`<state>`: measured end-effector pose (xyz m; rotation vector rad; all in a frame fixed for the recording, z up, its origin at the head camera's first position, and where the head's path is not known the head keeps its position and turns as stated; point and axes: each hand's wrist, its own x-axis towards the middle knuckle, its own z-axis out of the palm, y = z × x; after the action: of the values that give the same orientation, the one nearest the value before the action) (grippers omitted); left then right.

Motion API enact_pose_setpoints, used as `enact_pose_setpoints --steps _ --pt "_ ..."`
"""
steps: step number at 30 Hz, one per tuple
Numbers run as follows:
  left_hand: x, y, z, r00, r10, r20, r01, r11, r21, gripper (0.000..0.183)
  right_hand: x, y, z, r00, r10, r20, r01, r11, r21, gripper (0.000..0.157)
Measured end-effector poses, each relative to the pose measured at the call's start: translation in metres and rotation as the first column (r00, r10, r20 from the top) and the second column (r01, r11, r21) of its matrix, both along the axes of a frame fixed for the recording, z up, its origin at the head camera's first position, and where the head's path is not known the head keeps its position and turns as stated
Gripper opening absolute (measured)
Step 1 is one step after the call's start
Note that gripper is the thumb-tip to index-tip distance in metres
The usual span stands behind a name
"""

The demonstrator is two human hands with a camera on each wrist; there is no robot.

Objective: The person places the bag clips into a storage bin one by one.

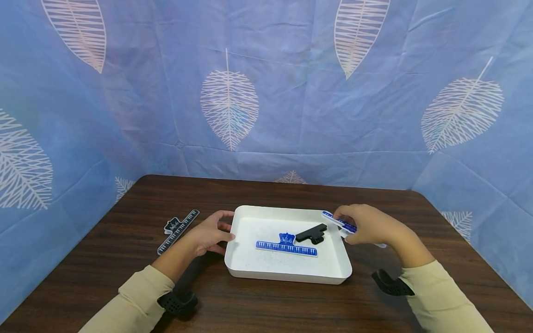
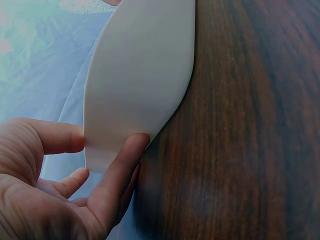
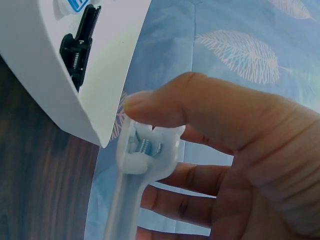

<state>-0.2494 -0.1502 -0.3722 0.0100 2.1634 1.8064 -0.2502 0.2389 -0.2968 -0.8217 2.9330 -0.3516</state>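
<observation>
A white tray (image 1: 287, 273) sits on the table, its left wall held by my left hand (image 1: 212, 233). In the left wrist view, fingers (image 2: 120, 170) meet the tray's rim and outer wall. My right hand (image 1: 366, 226) pinches a white clip (image 3: 137, 160) with a blue piano-key pattern, over the tray's right rim; the right wrist view shows its metal spring. Inside the tray lie a similar blue-and-white clip (image 1: 286, 249) and a black clip (image 1: 311, 234). Left of my left hand, a black piano-key clip (image 1: 178, 231) rests on the table.
A dark wooden table (image 1: 233, 305) with rounded far corners carries everything. Behind it hangs a blue cloth (image 1: 291, 115) with white leaf prints. Black wrist straps (image 1: 179, 303) sit beside both sleeves.
</observation>
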Motion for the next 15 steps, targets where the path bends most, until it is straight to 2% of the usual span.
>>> enact_pose_setpoints --steps 15 --pt "0.000 0.000 0.001 1.000 0.000 0.010 0.000 1.000 0.000 0.068 -0.007 -0.019 0.007 0.999 0.029 0.034 -0.031 0.999 0.045 0.045"
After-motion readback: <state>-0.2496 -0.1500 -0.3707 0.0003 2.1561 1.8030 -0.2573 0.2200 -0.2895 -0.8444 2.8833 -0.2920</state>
